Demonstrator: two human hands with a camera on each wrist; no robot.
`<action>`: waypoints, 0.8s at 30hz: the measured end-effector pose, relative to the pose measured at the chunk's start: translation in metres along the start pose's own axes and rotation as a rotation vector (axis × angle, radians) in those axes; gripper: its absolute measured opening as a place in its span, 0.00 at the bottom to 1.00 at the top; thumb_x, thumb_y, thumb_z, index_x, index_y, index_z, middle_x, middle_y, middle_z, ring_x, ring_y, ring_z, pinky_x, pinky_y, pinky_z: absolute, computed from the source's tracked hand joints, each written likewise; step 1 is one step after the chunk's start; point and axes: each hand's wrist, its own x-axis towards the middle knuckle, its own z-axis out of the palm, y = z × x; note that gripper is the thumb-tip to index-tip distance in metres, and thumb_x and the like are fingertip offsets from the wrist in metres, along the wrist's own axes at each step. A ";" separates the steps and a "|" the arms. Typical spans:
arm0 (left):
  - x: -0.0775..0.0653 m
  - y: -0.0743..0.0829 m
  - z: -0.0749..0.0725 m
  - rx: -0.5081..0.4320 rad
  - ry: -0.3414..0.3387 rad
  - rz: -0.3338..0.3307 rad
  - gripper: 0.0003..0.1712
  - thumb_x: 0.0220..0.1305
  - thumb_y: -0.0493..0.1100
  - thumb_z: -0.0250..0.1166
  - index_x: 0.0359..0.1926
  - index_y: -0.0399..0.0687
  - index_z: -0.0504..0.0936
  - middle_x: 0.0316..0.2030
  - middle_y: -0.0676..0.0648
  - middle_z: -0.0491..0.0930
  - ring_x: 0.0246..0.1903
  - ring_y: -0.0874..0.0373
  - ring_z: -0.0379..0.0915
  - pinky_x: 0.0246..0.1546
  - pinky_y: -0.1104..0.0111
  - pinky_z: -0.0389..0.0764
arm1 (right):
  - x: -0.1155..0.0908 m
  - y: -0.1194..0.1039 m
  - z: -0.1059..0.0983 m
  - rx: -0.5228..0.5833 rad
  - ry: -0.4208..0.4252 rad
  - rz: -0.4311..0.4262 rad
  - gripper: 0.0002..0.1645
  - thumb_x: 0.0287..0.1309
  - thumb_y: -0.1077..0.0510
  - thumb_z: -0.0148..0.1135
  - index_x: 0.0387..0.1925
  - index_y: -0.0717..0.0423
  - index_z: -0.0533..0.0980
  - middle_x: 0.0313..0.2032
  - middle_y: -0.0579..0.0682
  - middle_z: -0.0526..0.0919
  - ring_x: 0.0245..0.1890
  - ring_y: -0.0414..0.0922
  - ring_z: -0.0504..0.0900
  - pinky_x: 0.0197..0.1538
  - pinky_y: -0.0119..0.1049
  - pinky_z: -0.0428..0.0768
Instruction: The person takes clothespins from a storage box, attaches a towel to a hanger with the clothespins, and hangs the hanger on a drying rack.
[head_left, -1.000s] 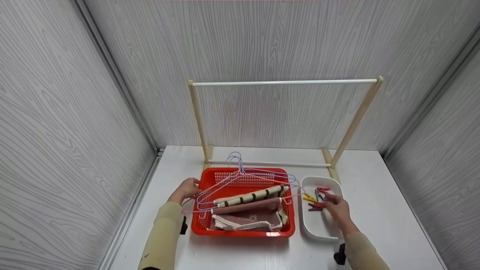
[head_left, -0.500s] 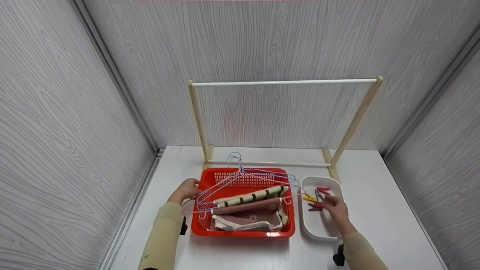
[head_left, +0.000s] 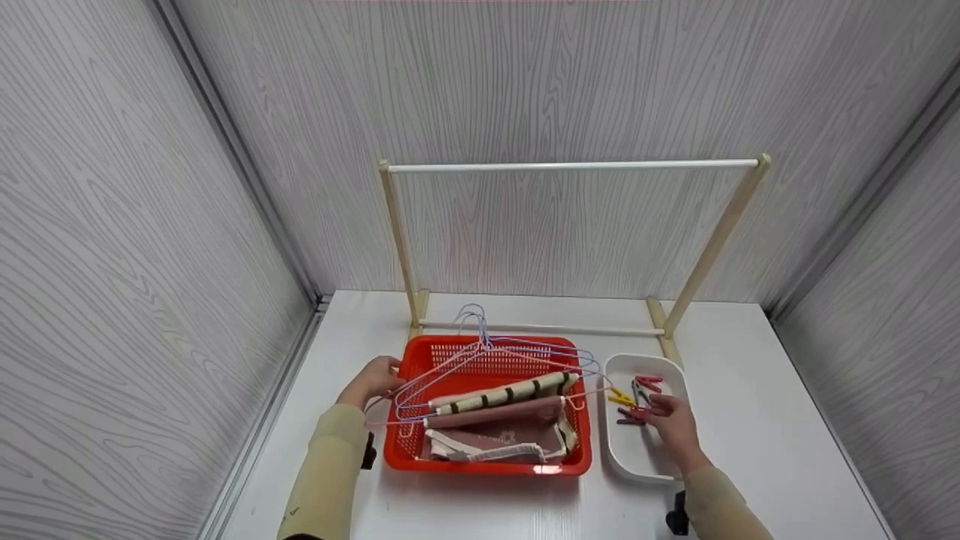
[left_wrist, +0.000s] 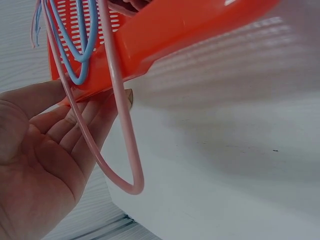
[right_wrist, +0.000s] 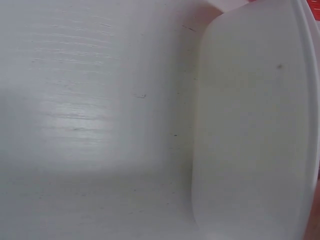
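Note:
My left hand (head_left: 372,381) grips the left side of the red plastic basket (head_left: 487,466); in the left wrist view the thumb is on its rim and the fingers are beneath. A pink hanger's looped end (left_wrist: 131,150) hangs in front of that palm. Inside the white bin (head_left: 611,442), my right hand (head_left: 673,424) has thumb and fingertips pinching a red clothespin (head_left: 638,412), partly hidden by the fingers. A yellow clothespin (head_left: 620,396) and other red and grey ones lie close by. In the right wrist view the bin's outer wall (right_wrist: 255,120) hides nearly all of the hand.
Pink and blue hangers (head_left: 480,346) lie across the basket, over a rolled striped cloth (head_left: 510,394) and a folded mauve cloth (head_left: 499,435). Behind stands a wooden rack with a white top rail (head_left: 574,165). Grey wood-patterned walls (head_left: 495,82) enclose the white table (head_left: 540,510).
My right hand has shifted slightly left and toward me among the clothespins. The left hand stays on the basket. The head view has shifted a little.

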 end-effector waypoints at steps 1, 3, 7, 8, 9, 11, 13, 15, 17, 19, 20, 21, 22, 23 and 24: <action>0.000 0.000 0.000 0.000 0.000 -0.004 0.29 0.71 0.32 0.65 0.69 0.25 0.70 0.50 0.34 0.84 0.46 0.47 0.85 0.49 0.56 0.88 | 0.000 0.000 0.000 -0.004 -0.001 -0.012 0.28 0.69 0.74 0.59 0.68 0.78 0.68 0.65 0.76 0.74 0.61 0.60 0.81 0.46 0.21 0.79; 0.001 -0.001 0.000 0.001 0.001 -0.009 0.29 0.71 0.32 0.65 0.70 0.25 0.70 0.51 0.34 0.84 0.47 0.47 0.85 0.50 0.56 0.88 | 0.000 0.002 0.000 -0.025 0.005 -0.022 0.27 0.67 0.74 0.60 0.66 0.78 0.70 0.62 0.76 0.77 0.57 0.57 0.83 0.43 0.19 0.77; 0.001 -0.001 0.001 0.003 0.004 0.002 0.30 0.70 0.32 0.66 0.70 0.25 0.70 0.51 0.34 0.83 0.47 0.47 0.85 0.51 0.56 0.88 | 0.000 0.005 0.001 -0.091 0.019 -0.049 0.26 0.65 0.73 0.63 0.63 0.76 0.74 0.57 0.72 0.82 0.51 0.52 0.84 0.41 0.19 0.75; 0.001 -0.001 0.001 0.001 0.004 0.008 0.31 0.70 0.32 0.66 0.70 0.24 0.70 0.51 0.34 0.83 0.47 0.47 0.85 0.51 0.56 0.88 | 0.000 0.006 0.002 -0.112 0.023 -0.054 0.25 0.65 0.72 0.64 0.63 0.75 0.75 0.56 0.71 0.83 0.51 0.51 0.84 0.41 0.19 0.75; 0.000 -0.001 0.001 0.001 0.001 0.018 0.31 0.70 0.32 0.66 0.69 0.23 0.70 0.51 0.33 0.83 0.46 0.47 0.85 0.50 0.56 0.88 | 0.000 0.007 0.002 -0.126 0.026 -0.062 0.25 0.64 0.72 0.65 0.62 0.75 0.76 0.55 0.71 0.84 0.51 0.51 0.85 0.41 0.19 0.75; -0.001 0.000 0.000 -0.002 -0.005 0.033 0.31 0.69 0.32 0.66 0.69 0.22 0.70 0.50 0.33 0.84 0.45 0.49 0.85 0.49 0.57 0.88 | 0.000 0.008 0.003 -0.148 0.025 -0.073 0.24 0.64 0.71 0.66 0.61 0.75 0.77 0.54 0.70 0.85 0.51 0.52 0.85 0.41 0.20 0.75; -0.001 0.000 0.000 -0.003 -0.009 0.043 0.30 0.69 0.32 0.66 0.68 0.21 0.70 0.48 0.33 0.84 0.43 0.50 0.84 0.47 0.59 0.88 | 0.000 0.008 0.003 -0.163 0.022 -0.072 0.24 0.64 0.70 0.66 0.61 0.76 0.77 0.53 0.70 0.86 0.51 0.53 0.86 0.42 0.22 0.76; -0.002 0.000 0.000 0.002 -0.009 0.041 0.30 0.70 0.32 0.66 0.68 0.21 0.70 0.47 0.35 0.84 0.42 0.52 0.84 0.46 0.60 0.88 | 0.001 0.007 0.003 -0.183 0.015 -0.060 0.24 0.65 0.69 0.66 0.61 0.75 0.78 0.53 0.70 0.86 0.51 0.54 0.86 0.44 0.25 0.77; -0.002 0.000 0.000 0.005 -0.007 0.039 0.30 0.70 0.32 0.66 0.68 0.22 0.70 0.47 0.35 0.84 0.41 0.53 0.83 0.46 0.61 0.88 | 0.001 0.007 0.003 -0.208 0.008 -0.053 0.24 0.65 0.69 0.66 0.61 0.74 0.78 0.53 0.69 0.86 0.52 0.56 0.86 0.47 0.30 0.79; -0.002 0.001 0.000 0.007 -0.008 0.039 0.30 0.71 0.32 0.66 0.69 0.22 0.70 0.47 0.35 0.84 0.41 0.53 0.83 0.46 0.60 0.88 | 0.001 0.006 0.002 -0.236 0.003 -0.048 0.24 0.65 0.68 0.66 0.61 0.74 0.78 0.55 0.69 0.86 0.53 0.58 0.85 0.52 0.37 0.81; -0.002 0.001 0.000 0.005 -0.008 0.034 0.30 0.71 0.32 0.66 0.69 0.22 0.69 0.47 0.35 0.84 0.42 0.52 0.84 0.46 0.60 0.88 | 0.001 0.006 0.002 -0.252 0.004 -0.047 0.24 0.65 0.67 0.66 0.61 0.73 0.78 0.55 0.69 0.86 0.54 0.58 0.85 0.54 0.41 0.81; -0.002 0.001 0.000 0.005 -0.008 0.030 0.30 0.71 0.32 0.65 0.69 0.22 0.69 0.48 0.35 0.84 0.42 0.52 0.84 0.47 0.60 0.88 | 0.002 0.006 0.002 -0.268 0.004 -0.048 0.24 0.65 0.67 0.66 0.61 0.73 0.78 0.55 0.69 0.86 0.54 0.59 0.85 0.56 0.44 0.81; -0.001 0.000 0.000 0.001 -0.008 0.026 0.30 0.71 0.32 0.65 0.70 0.22 0.69 0.48 0.35 0.84 0.43 0.52 0.84 0.47 0.60 0.88 | 0.001 0.005 0.003 -0.283 0.002 -0.047 0.25 0.65 0.66 0.67 0.61 0.73 0.78 0.55 0.69 0.86 0.54 0.59 0.85 0.57 0.47 0.81; -0.001 0.000 0.000 0.001 -0.008 0.024 0.30 0.71 0.32 0.65 0.70 0.22 0.69 0.49 0.34 0.84 0.43 0.51 0.84 0.48 0.60 0.88 | 0.001 0.005 0.003 -0.292 -0.001 -0.041 0.25 0.65 0.66 0.67 0.61 0.73 0.78 0.55 0.68 0.86 0.55 0.59 0.85 0.58 0.49 0.81; -0.001 -0.001 0.001 0.001 -0.006 0.023 0.30 0.71 0.32 0.65 0.69 0.22 0.69 0.49 0.34 0.84 0.43 0.51 0.84 0.48 0.60 0.88 | 0.002 0.005 0.002 -0.296 -0.006 -0.034 0.25 0.65 0.65 0.67 0.61 0.73 0.78 0.55 0.68 0.86 0.54 0.59 0.85 0.58 0.49 0.81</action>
